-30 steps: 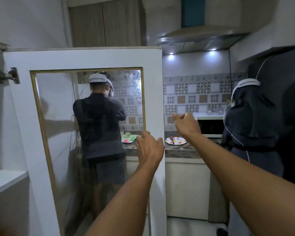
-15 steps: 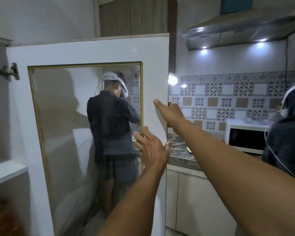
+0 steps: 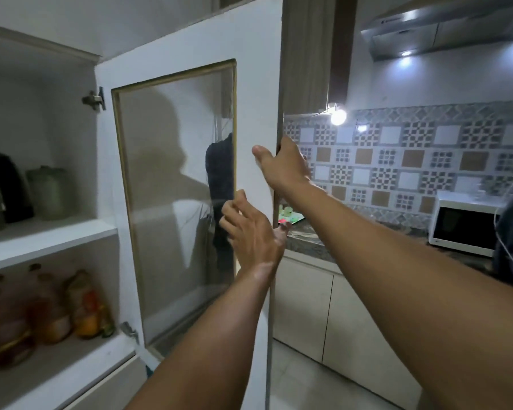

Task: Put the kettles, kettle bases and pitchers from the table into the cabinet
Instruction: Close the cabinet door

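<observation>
A black kettle [image 3: 11,184] and a rounded pale-green pitcher [image 3: 49,192] stand on the white upper cabinet shelf [image 3: 51,235]; amber bottles [image 3: 54,306] fill the shelf below. The right hand [image 3: 285,168] grips the free edge of the glass-panelled white cabinet door [image 3: 255,113]. The left hand [image 3: 251,236] hovers beside the glass, fingers loosely spread, holding nothing.

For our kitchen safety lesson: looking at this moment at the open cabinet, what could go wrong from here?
1. The right hand wraps around the free edge of the cabinet door; swinging it shut could pinch those fingers.
2. The left hand is spread beside the glass panel; a hard push might stress the glass.
3. The black kettle and green pitcher crowd the shelf, so jolts could knock them together.
</observation>
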### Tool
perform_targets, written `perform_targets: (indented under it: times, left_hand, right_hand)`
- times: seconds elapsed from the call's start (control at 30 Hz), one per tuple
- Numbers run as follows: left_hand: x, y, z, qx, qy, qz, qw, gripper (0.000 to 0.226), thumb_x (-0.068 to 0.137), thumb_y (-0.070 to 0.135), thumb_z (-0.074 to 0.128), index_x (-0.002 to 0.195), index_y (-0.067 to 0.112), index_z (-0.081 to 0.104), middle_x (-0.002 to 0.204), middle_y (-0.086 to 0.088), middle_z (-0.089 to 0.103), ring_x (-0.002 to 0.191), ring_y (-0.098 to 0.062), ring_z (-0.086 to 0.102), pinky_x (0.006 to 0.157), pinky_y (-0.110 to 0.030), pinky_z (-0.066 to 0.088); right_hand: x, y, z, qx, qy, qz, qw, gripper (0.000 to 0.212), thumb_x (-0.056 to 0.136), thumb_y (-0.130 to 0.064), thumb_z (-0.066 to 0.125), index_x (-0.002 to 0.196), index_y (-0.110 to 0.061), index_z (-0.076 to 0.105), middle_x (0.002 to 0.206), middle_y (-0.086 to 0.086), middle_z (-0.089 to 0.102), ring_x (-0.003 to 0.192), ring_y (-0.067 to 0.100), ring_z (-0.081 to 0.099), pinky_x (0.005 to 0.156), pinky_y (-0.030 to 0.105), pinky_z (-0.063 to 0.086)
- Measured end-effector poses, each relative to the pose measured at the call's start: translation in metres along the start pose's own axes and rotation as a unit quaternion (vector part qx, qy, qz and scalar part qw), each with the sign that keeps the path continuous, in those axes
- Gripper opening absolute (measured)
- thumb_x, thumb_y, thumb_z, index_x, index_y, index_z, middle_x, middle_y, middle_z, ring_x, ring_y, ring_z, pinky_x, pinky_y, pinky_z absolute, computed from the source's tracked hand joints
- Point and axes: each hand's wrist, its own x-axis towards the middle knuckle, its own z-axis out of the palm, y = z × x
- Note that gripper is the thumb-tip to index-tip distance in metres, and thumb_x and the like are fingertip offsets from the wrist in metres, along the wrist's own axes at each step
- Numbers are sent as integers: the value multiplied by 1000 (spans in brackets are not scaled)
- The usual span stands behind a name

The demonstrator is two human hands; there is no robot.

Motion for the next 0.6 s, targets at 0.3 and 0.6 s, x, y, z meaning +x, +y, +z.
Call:
perform_targets:
  times: [0.3,0.6]
  left_hand:
    - [-24,-64,-153,-21,87,-30,995,63,82,22,74,134,10,41,129,-10,48,110,-23,54,85,-27,48]
    - [-1,-134,-288,59,214,-152,963,26,93,15,61,115,9,49,100,-6,58,90,-21,58,70,-28,41]
  right_hand:
    - [-122,-105,42,9,-86,-132,987,22,94,-38,50,96,-16,48,69,-6,50,63,19,52,56,32,38]
    - [-180,-207,126,128,-231,-254,930,50,83,-57,62,108,-16,48,96,3,62,86,25,63,74,43,55]
